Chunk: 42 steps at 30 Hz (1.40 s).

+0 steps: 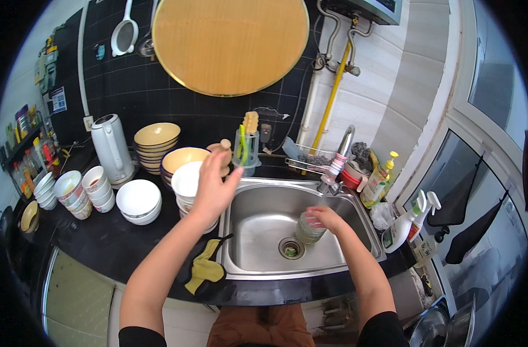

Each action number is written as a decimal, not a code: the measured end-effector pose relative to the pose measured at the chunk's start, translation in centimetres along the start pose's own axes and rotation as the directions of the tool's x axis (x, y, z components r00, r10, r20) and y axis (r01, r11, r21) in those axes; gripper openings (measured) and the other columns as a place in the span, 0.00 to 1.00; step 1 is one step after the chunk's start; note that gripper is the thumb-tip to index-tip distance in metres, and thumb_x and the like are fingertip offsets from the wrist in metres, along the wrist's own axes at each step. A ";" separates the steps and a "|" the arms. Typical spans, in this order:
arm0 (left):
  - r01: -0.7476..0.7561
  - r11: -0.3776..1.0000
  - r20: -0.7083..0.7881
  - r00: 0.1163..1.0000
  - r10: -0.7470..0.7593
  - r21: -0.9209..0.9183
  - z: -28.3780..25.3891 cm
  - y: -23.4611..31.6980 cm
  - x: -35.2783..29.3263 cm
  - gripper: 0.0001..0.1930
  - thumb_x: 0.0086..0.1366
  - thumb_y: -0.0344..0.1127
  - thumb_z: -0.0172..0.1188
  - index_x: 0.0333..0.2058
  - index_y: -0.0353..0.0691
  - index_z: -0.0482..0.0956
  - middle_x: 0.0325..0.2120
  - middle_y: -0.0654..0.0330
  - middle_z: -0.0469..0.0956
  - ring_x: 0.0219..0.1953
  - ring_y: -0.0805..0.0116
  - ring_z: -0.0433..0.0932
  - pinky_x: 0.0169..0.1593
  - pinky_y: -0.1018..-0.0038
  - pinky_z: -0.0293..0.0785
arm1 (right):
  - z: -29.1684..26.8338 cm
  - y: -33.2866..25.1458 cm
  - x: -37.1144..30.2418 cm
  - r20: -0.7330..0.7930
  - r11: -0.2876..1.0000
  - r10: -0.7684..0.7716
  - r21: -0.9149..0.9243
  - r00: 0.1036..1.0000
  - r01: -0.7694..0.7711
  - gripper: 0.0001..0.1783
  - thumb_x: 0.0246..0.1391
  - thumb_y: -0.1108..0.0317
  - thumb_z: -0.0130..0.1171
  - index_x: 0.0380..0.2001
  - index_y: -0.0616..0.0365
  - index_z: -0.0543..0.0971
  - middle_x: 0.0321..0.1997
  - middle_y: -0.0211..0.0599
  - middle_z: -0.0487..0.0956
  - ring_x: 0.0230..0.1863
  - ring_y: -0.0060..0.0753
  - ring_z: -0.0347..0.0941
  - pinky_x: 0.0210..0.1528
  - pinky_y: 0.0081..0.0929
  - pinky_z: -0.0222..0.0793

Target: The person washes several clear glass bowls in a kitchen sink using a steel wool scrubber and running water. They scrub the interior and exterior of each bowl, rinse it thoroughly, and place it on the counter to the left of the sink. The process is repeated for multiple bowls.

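Note:
My left hand (214,189) is raised beside the sink's left rim, thumb and fingers apart, with nothing seen in it. Behind and left of it stands a stack of white bowls (186,180), partly hidden by the hand and wrist. Inside the steel sink (258,225), my right hand (326,218) has its fingers over the top of clear glassware (309,232), which looks like stacked glass bowls. That glassware sits on the sink floor, just right of the drain (291,248). Part of its rim is hidden by my fingers.
The faucet (340,159) rises behind the sink. Yellow-green cloths (206,270) lie at its left front corner. Leftward on the black counter stand white bowls (139,199), cream bowls (157,139) and a white kettle (112,151). Spray bottles (405,225) and dish soap (379,182) stand right.

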<state>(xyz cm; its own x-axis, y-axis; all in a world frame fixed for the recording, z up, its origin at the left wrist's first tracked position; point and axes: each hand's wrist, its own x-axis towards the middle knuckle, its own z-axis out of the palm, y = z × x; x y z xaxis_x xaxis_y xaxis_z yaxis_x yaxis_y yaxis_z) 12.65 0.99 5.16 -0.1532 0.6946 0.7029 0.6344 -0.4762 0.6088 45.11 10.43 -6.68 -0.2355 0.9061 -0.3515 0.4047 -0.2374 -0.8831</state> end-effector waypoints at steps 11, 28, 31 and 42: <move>0.277 0.939 0.400 0.899 -0.178 -0.205 19.2 -3.9 -7.3 0.16 0.50 0.35 0.58 0.38 0.35 0.73 0.39 0.49 0.72 0.43 0.54 0.70 0.47 0.69 0.65 | -1.0 9.9 6.2 -0.103 0.556 -0.221 -0.830 0.970 0.039 0.57 0.31 0.36 0.59 0.57 0.66 0.52 0.61 0.55 0.49 0.64 0.43 0.43 0.62 0.32 0.44; 0.745 0.521 0.396 0.665 -0.633 -0.416 33.7 -8.5 -13.7 0.08 0.53 0.28 0.53 0.32 0.33 0.76 0.30 0.56 0.76 0.36 0.67 0.74 0.42 0.75 0.67 | -0.9 10.0 7.5 0.116 0.446 -0.154 -0.878 0.981 0.174 0.31 0.39 0.45 0.56 0.44 0.54 0.71 0.43 0.48 0.73 0.44 0.45 0.70 0.45 0.35 0.66; 0.766 0.532 0.400 0.643 -0.654 -0.362 33.7 -10.1 -14.1 0.08 0.53 0.27 0.53 0.33 0.35 0.76 0.29 0.57 0.76 0.33 0.68 0.74 0.39 0.76 0.69 | -0.6 10.2 7.6 0.092 0.361 -0.241 -0.916 0.966 0.177 0.21 0.41 0.48 0.55 0.32 0.53 0.76 0.28 0.43 0.77 0.33 0.46 0.73 0.37 0.37 0.68; 0.930 0.312 0.682 0.357 -0.638 -0.194 32.8 -8.2 -14.0 0.17 0.60 0.41 0.48 0.45 0.38 0.69 0.34 0.59 0.74 0.26 0.70 0.74 0.25 0.76 0.69 | -1.1 8.4 5.6 -0.049 0.579 -0.351 -0.796 0.935 0.176 0.18 0.44 0.50 0.55 0.29 0.53 0.76 0.28 0.42 0.77 0.32 0.43 0.73 0.34 0.35 0.67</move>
<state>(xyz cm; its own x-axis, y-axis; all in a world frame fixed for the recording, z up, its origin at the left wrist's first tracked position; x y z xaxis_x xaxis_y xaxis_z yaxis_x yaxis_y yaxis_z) 34.43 12.84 -21.68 0.0574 0.9196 -0.3887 -0.0916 0.3926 0.9152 48.18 13.87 -15.74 -0.3194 0.9476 -0.0032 0.8961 0.3010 -0.3263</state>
